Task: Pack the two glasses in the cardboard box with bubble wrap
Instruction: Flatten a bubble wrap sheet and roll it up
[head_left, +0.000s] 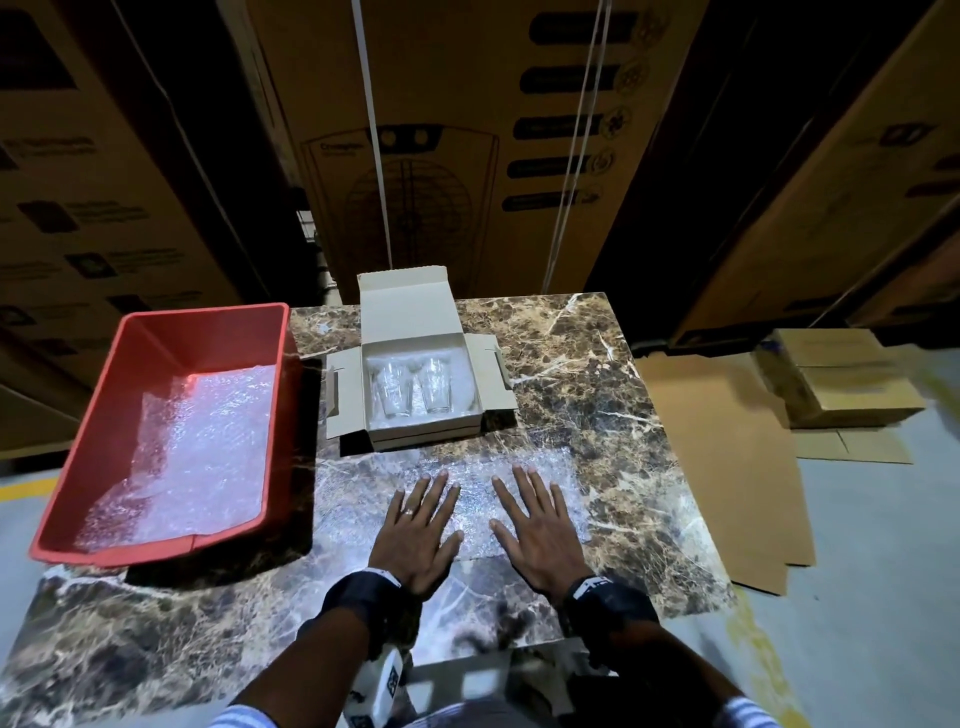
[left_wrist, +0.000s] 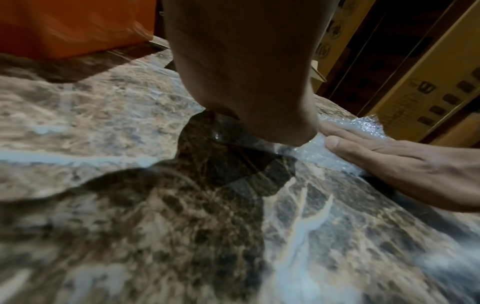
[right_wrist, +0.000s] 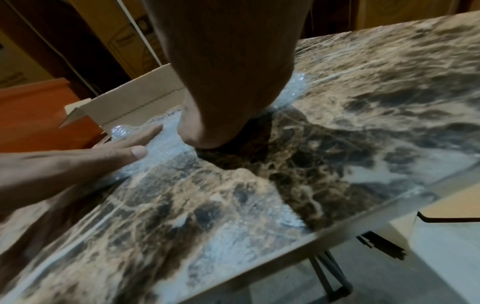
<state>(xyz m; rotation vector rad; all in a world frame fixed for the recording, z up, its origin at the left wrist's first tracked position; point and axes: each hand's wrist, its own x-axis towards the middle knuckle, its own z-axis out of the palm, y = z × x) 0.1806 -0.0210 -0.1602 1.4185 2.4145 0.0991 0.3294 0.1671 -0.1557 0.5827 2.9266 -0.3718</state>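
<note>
An open cardboard box (head_left: 423, 421) stands mid-table, its lid flap raised at the back. Two clear glasses (head_left: 396, 389) (head_left: 435, 387) lie side by side inside it on bubble wrap. A sheet of bubble wrap (head_left: 472, 499) lies flat on the marble table (head_left: 597, 415) in front of the box. My left hand (head_left: 421, 519) and right hand (head_left: 535, 519) both rest palm-down on that sheet, fingers straight and spread. The left wrist view shows the right hand (left_wrist: 389, 156) pressing the wrap (left_wrist: 332, 156); the right wrist view shows the left hand (right_wrist: 85, 162) on the wrap (right_wrist: 166, 142), box (right_wrist: 135, 107) behind.
A red plastic bin (head_left: 104, 431) with more bubble wrap (head_left: 197, 457) inside sits at the table's left. Flattened cardboard (head_left: 727, 467) and small stacked boxes (head_left: 841, 384) lie on the floor to the right. Large cartons (head_left: 467, 130) stand behind the table.
</note>
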